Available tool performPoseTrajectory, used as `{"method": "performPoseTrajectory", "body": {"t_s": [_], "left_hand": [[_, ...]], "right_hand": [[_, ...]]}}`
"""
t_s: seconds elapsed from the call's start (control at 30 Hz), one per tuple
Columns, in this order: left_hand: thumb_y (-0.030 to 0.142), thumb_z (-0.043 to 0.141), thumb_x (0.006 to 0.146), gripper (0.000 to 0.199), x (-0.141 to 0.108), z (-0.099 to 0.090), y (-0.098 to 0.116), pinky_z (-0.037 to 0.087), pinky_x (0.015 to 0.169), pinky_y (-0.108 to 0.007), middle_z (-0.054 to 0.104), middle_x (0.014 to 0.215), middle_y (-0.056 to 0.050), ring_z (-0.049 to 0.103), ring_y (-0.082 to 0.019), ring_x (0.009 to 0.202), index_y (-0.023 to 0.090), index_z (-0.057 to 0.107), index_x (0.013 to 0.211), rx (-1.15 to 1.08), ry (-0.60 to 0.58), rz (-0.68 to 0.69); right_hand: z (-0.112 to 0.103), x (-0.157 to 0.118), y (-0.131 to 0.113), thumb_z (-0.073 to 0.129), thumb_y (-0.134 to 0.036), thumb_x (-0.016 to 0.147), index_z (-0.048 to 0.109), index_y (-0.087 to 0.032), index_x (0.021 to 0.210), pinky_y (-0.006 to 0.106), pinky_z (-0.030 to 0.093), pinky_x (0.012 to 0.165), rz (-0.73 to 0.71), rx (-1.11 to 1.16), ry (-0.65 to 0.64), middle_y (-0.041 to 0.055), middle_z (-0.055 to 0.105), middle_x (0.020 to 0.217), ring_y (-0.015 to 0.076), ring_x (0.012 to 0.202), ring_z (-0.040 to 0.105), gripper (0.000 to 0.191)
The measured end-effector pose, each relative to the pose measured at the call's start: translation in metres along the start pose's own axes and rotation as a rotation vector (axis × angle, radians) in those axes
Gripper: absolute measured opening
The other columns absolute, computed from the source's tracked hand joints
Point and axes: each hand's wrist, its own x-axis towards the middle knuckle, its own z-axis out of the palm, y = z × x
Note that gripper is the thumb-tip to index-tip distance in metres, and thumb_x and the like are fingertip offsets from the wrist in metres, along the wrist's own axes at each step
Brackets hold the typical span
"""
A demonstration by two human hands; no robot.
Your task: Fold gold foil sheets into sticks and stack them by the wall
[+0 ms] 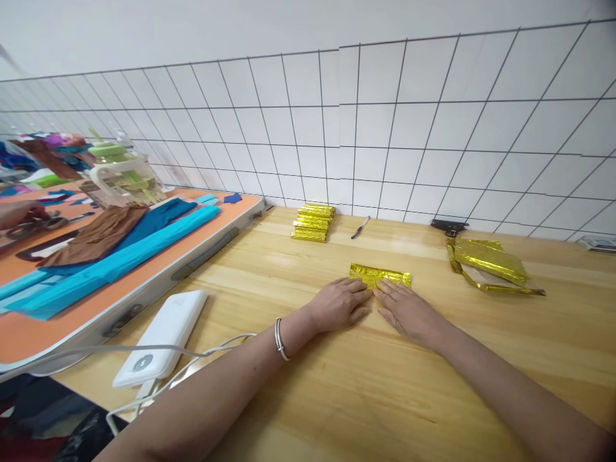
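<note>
A strip of shiny gold foil point(380, 273) lies crosswise on the wooden table in front of me. My left hand point(342, 301) rests on its near left part, fingers stretched out and flat. Beside it, my right hand point(407, 309) presses on the near middle and right of the foil, its fingers extended too. The fingertips of both hands nearly meet and cover part of the strip. Farther back stands a stack of folded gold foil strips point(314, 222). To the right are gold foil sheets point(491, 260), with a loose strip bent around them.
A pen point(360, 227) and a black clip point(449, 226) lie near the wire-grid wall point(380, 128). A white power bank point(163, 337) with cables sits at left, beside an orange table point(144, 282) bearing fabric and a green-lidded jug point(120, 170). Another person's hand point(22, 215) is at far left.
</note>
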Motion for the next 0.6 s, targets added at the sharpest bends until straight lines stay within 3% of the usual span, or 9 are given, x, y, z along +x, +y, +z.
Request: {"method": "performPoseTrajectory", "body": {"t_s": [0.27, 0.6], "left_hand": [[0.032, 0.031, 0.094, 0.033, 0.0, 0.0, -0.003, 0.036, 0.092, -0.03, 0.058, 0.109, -0.004, 0.053, -0.015, 0.102, 0.025, 0.049, 0.12, 0.052, -0.015, -0.029], [0.029, 0.033, 0.093, 0.033, -0.021, -0.003, -0.007, 0.035, 0.092, -0.032, 0.057, 0.114, -0.007, 0.052, -0.017, 0.106, 0.022, 0.048, 0.122, 0.1, -0.003, -0.123]], "right_hand": [[-0.006, -0.001, 0.005, 0.031, -0.041, 0.092, 0.046, -0.017, 0.13, 0.046, 0.031, 0.1, -0.017, -0.144, -0.008, 0.0096, 0.047, 0.134, 0.0278, 0.125, 0.038, 0.048], [-0.012, -0.037, 0.021, 0.027, -0.042, 0.093, 0.05, -0.02, 0.127, 0.04, 0.038, 0.095, 0.147, -0.174, -0.008, 0.0068, 0.048, 0.133, 0.023, 0.123, 0.041, 0.047]]}}
